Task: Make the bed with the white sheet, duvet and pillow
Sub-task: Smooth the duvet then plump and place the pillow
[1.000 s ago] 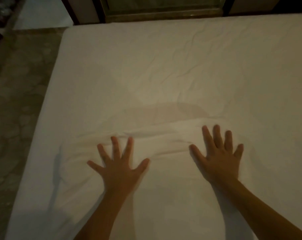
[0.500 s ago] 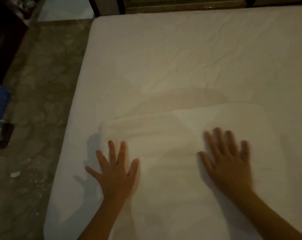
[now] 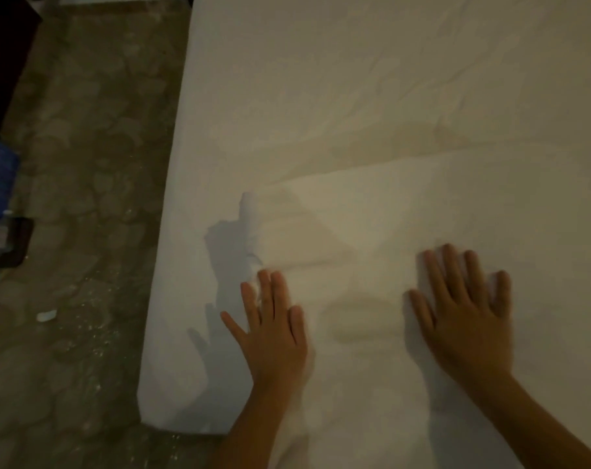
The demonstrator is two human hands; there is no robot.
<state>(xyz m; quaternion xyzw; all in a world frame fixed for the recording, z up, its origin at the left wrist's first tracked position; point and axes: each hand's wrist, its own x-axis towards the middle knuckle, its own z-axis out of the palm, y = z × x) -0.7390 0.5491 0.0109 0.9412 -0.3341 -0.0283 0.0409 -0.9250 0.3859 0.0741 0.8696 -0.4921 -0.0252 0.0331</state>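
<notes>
Left hand [image 3: 274,336] and right hand [image 3: 470,319] flat, fingers spread, pressing the white sheet [image 3: 372,204]. Near the bed's left edge [image 3: 167,231]; bare stone floor [image 3: 84,198] alongside.

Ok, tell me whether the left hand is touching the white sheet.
Touching. The head view shows the left hand pressed palm-down on the white sheet, fingers flat against the cloth with no gap beneath.

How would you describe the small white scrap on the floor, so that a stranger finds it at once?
Start from the bed with the white sheet, and look at the patterned brownish floor left of it. The scrap lies there alone, level with the left hand. It is the only solid white piece among fine pale specks.
</notes>
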